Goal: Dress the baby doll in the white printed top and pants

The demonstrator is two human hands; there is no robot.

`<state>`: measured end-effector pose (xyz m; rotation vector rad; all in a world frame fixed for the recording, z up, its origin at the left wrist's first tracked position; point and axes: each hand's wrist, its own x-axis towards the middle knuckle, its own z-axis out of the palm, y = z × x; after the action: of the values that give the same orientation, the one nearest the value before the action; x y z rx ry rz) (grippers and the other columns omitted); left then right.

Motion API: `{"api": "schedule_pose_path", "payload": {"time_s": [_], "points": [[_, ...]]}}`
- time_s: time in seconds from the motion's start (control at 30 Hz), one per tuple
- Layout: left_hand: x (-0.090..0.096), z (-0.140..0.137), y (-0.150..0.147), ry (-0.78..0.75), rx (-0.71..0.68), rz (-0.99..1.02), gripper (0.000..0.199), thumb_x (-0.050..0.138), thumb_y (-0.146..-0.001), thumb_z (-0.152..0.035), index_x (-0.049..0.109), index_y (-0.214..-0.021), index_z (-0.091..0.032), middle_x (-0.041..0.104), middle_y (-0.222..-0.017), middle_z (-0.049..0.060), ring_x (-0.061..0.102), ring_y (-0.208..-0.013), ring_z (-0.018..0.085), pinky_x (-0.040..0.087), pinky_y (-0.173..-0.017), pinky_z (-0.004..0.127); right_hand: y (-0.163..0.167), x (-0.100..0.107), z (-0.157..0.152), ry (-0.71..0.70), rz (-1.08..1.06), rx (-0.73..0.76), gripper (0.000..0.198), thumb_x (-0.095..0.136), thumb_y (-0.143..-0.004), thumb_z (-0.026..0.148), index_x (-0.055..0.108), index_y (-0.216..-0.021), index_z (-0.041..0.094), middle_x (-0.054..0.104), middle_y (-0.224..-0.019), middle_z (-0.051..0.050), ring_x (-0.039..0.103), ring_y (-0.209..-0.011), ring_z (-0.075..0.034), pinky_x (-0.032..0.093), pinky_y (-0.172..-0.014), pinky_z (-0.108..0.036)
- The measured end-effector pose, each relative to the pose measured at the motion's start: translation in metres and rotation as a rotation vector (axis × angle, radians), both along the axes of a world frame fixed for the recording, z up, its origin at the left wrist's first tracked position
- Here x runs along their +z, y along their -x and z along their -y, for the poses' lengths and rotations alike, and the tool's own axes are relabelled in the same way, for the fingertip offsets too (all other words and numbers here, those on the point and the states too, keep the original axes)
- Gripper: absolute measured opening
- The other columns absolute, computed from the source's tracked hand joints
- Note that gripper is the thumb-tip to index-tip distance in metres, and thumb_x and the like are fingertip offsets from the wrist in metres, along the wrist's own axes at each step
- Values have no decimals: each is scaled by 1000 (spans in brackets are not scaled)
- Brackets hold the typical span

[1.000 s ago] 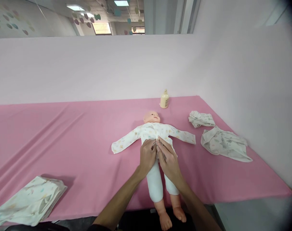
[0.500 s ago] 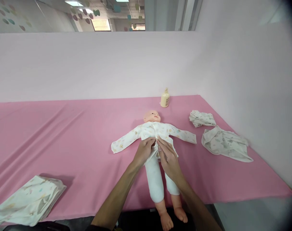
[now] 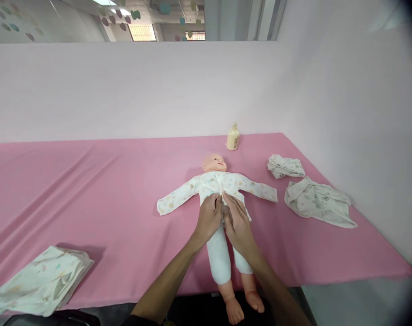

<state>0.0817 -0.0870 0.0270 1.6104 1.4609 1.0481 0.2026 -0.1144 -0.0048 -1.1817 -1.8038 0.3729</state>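
Observation:
A baby doll [image 3: 212, 164] lies on its back on the pink-covered table, its feet over the front edge. It wears a white patterned baby shirt [image 3: 211, 183] with both sleeves spread out, and plain white leggings [image 3: 219, 258]. My left hand [image 3: 211, 217] is closed on the shirt's front near the middle, fingers bunched together. Right beside it, my right hand [image 3: 238, 222] pinches the same front opening with thumb and fingertips. The hands cover the shirt's lower front, so the fastening between the fingers is hidden.
A pale yellow pump bottle [image 3: 232, 137] stands behind the doll's head. Two patterned white cloths, one folded [image 3: 285, 166] and one loose [image 3: 319, 202], lie to the right. A folded patterned cloth [image 3: 39, 280] rests at the front left. White walls [image 3: 134, 90] border the pink table cover [image 3: 124, 217].
My left hand has shifted slightly right and turned, closing the gap to my right hand at the shirt front. The right hand stays nearly in place; the doll lies as before.

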Motion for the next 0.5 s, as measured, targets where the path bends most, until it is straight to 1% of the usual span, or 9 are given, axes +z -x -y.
{"api": "schedule_pose_path", "payload": {"time_s": [0.1, 0.23, 0.37, 0.5], "points": [[-2, -1, 0, -17, 9, -12, 32, 34, -102, -38, 47, -79, -19, 57, -81, 2, 51, -78, 17, 39, -74, 31, 0, -2, -1, -63, 81, -25, 56, 34, -99, 14, 37, -154, 27, 47, -153, -3, 39, -144, -21, 36, -119, -49], [-1, -3, 3, 5, 3, 47, 33, 37, -101, -41, 51, -81, -19, 56, -80, 1, 51, -77, 16, 40, -73, 30, 0, -6, -1, -91, 128, -87, 55, 36, -98, 12, 42, -151, 25, 51, -149, -4, 39, -143, -23, 37, -118, -52], [0, -5, 6, 23, -10, 148, 32, 42, -100, -42, 50, -80, -18, 53, -78, 0, 48, -74, 14, 40, -70, 27, 1, -4, 1, -78, 77, -75, 52, 37, -99, 14, 45, -149, 25, 54, -146, -5, 43, -140, -22, 39, -117, -50], [1, -6, 8, 15, -32, 190, 31, 45, -99, -42, 52, -81, -18, 53, -77, -1, 48, -74, 13, 40, -70, 25, 3, 0, 2, -53, 20, -53, 52, 38, -99, 15, 46, -149, 26, 54, -146, -5, 44, -139, -21, 39, -117, -49]]}}
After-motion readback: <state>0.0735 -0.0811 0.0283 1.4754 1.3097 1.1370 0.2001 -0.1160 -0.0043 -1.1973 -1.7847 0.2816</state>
